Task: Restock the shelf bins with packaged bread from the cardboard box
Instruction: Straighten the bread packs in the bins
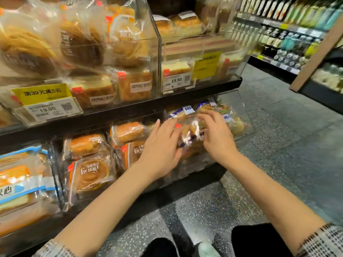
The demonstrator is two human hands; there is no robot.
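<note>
Both hands are reaching into the lower clear bin (pixel 239 108), the left hand (pixel 161 145) lying flat with straight fingers against a bread packet (pixel 189 134), the right hand (pixel 216 135) curling loosely over it. Orange-labelled packets (pixel 89 164) are crowding the bin just left of the hands.

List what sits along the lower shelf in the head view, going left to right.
Blue-banded bread packs → round bread pack with dark lettering → left hand → clear bread bag between both hands → right hand → clear bin wall at the shelf end.
</note>
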